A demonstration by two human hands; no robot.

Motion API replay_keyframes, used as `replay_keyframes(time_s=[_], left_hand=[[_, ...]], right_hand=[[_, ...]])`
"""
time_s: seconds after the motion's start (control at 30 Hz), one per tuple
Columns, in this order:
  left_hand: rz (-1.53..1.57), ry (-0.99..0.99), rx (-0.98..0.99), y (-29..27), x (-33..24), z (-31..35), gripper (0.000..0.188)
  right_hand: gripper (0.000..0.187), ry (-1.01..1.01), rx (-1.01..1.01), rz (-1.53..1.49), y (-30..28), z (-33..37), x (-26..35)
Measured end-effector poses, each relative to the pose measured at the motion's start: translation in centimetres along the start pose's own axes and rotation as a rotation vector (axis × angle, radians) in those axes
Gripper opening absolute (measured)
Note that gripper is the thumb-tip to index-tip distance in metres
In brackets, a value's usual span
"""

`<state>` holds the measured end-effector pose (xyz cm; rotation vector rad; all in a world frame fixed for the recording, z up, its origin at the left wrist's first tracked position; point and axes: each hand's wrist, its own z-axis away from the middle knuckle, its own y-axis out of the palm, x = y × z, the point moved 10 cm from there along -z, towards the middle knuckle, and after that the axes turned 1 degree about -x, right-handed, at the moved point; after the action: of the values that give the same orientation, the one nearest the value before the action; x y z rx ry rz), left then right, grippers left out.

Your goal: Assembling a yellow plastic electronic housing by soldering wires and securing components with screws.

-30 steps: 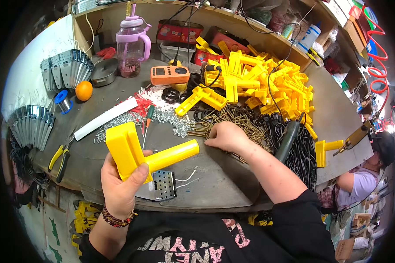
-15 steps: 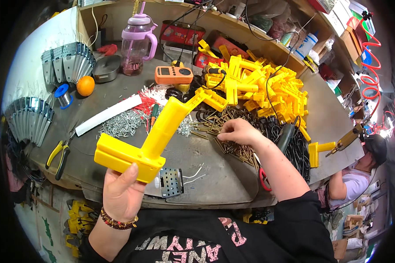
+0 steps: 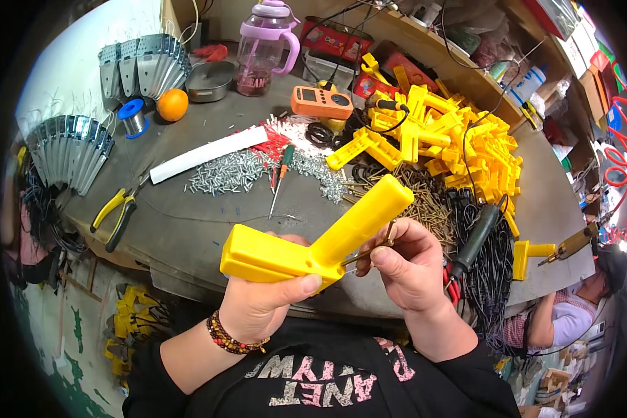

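My left hand (image 3: 261,303) grips a yellow plastic handle housing (image 3: 359,226), its fingers beneath the wide block and the thumb along the near edge. The grip part slants up to the right. Between thumb and fingers, my right hand (image 3: 418,272) holds long brass-coloured screws (image 3: 359,258). One screw's tip meets the housing near the corner where grip and block join; whether it is inside a hole I cannot tell. Behind the right hand lies a heap of similar screws (image 3: 432,212).
A pile of yellow housings (image 3: 460,139) stands far right, beside black cables (image 3: 477,292) and a dark-handled tool (image 3: 477,237). Silver screws (image 3: 230,171), a screwdriver (image 3: 283,174), pliers (image 3: 122,212), an orange meter (image 3: 320,102) and a bottle (image 3: 265,52) occupy the bench. A co-worker (image 3: 564,313) is at right.
My right hand has left the screw heap with screws and come to the housing. My left hand has moved right and tilted the housing. The view has shifted.
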<state>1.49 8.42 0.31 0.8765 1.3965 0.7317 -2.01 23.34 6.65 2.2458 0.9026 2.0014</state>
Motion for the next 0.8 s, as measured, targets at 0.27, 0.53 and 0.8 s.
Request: replay_keyframes(time_s=[0.27,0.53,0.8], left_hand=[[-0.274,0.205,0.170,1.6,-1.3,0.3,0.037],[-0.059,0.089,0.160,1.2,-0.3,0.0,0.035],[-0.031,0.174,0.176,0.9,-1.2,0.5,0.038]], right_hand=[[0.016,-0.074,-0.037,0.097,1.3,1.0,0.6],[0.016,0.110,-0.050,0.054,1.0,0.6,-0.3],[0.020,-0.264,0.157,0.742,3.3,0.1,2.7]])
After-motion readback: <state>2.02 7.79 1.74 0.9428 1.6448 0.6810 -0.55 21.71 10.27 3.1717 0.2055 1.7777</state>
